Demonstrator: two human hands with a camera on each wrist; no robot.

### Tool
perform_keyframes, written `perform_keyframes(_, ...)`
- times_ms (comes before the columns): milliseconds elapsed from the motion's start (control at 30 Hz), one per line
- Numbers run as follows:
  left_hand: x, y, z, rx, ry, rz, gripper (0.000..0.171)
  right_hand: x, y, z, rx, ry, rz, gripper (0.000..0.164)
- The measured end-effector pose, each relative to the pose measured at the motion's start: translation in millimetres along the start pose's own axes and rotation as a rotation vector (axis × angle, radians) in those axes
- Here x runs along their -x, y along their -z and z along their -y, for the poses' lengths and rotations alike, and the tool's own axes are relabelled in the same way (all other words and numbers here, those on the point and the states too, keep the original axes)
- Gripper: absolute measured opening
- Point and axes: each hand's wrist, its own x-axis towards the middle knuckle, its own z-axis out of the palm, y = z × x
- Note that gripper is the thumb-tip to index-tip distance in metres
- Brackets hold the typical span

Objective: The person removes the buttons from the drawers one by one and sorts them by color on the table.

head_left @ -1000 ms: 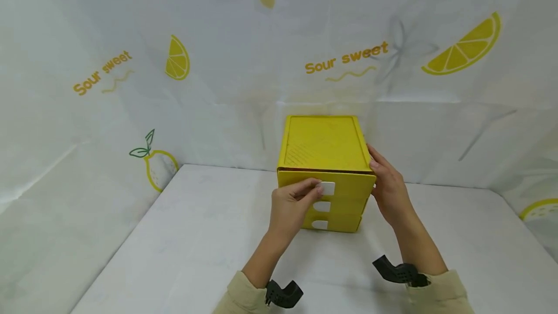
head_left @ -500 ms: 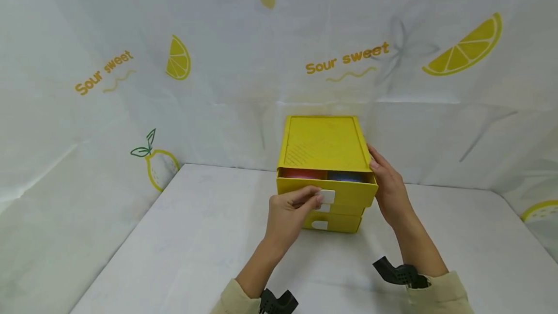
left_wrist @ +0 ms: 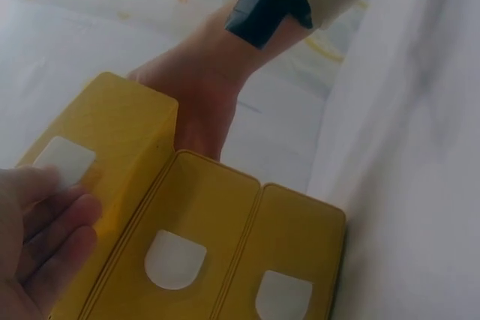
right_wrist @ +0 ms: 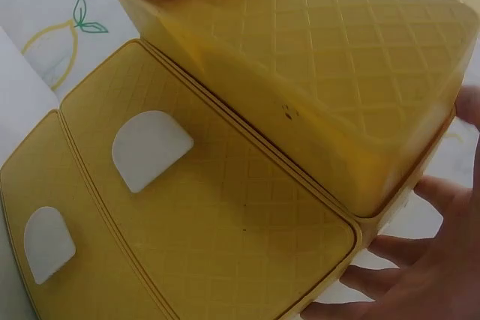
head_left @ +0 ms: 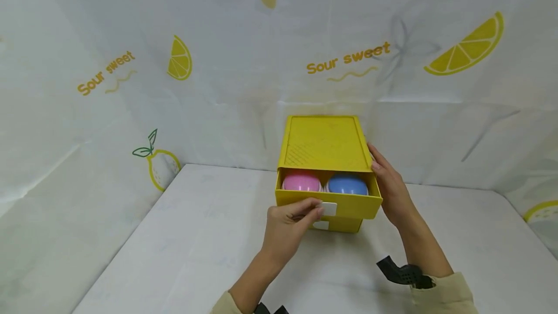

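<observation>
A small yellow drawer cabinet (head_left: 324, 142) with three stacked drawers stands on the table. Its top drawer (head_left: 355, 206) is pulled partway out, showing a shiny pink rounded thing (head_left: 302, 181) on the left and a blue one (head_left: 347, 184) on the right; their lower parts are hidden. Between thumb and fingers my left hand (head_left: 284, 231) pinches the white tab (head_left: 329, 209) on that drawer's front. My right hand (head_left: 392, 192) rests against the cabinet's right side, its fingers (right_wrist: 409, 251) spread along the wall in the right wrist view.
Two lower drawers sit flush, with white tabs on the middle drawer (right_wrist: 210, 162) and the bottom drawer (left_wrist: 300, 245). The cabinet stands on a white table (head_left: 196, 236), close to a white backdrop (head_left: 231, 62) printed with lemons and lettering.
My left hand has drawn the top drawer outward toward me, uncovering the pink and blue things inside. The right hand has stayed at the cabinet's side.
</observation>
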Motion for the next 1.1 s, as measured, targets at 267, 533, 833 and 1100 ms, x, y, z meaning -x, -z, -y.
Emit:
perform_keyframes(267, 8.8, 2.6, -2.1, 0.027, -0.055, 0.009, 0.016, -1.0, -1.1, 1.4, -0.009, -0.059, -0.008, 0.059)
perform_keyframes(533, 18.9, 3.1, -3.6, 0.032, -0.105, 0.033, 0.014, 0.1, -0.5, -0.7, 0.015, -0.055, -0.016, 0.06)
perform_keyframes(833, 27.7, 4.5, -8.2, -0.02, -0.166, 0.047, 0.011, -0.1, 0.7, -2.6, -0.049, -0.026, 0.001, 0.059)
perform_keyframes(1100, 33.7, 6.5, -10.0, -0.066, -0.279, 0.052, 0.009, -1.5, 1.8, -3.2, -0.043, -0.001, 0.012, 0.059)
